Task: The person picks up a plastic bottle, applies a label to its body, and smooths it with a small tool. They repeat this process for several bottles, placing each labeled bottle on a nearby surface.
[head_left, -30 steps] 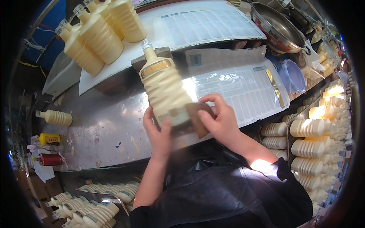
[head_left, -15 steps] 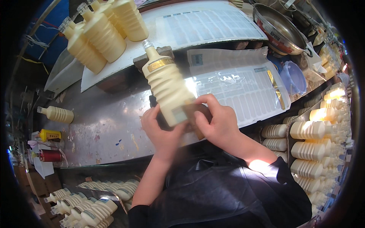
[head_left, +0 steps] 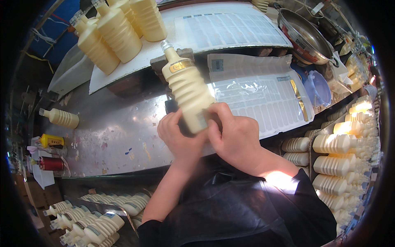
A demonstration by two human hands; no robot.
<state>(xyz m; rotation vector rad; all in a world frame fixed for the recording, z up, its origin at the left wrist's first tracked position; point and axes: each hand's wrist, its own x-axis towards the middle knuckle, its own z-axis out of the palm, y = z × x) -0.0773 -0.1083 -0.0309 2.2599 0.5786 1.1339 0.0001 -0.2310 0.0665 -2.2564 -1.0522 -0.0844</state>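
Note:
A cream-yellow ribbed bottle with a clear cap leans away from me, its neck against a dark block. Round its neck end runs a gold band, and a small pale greenish label is on its lower side. My left hand grips the bottle's base from the left, fingers curled round the edge. At the lower right side, my right hand is closed, thumb and bent forefinger against the bottle by the label. What sits between those fingers is hidden.
Label sheets with a gold strip lie to the right on the metal table. Bottles stand on the white board behind. A lone bottle lies left; bottle racks flank me. A metal pan and purple basin are far right.
The brown flat piece seen in my right hand is out of sight now. That hand stays at the bottle's lower right side, its fingers more curled. The view has shifted slightly.

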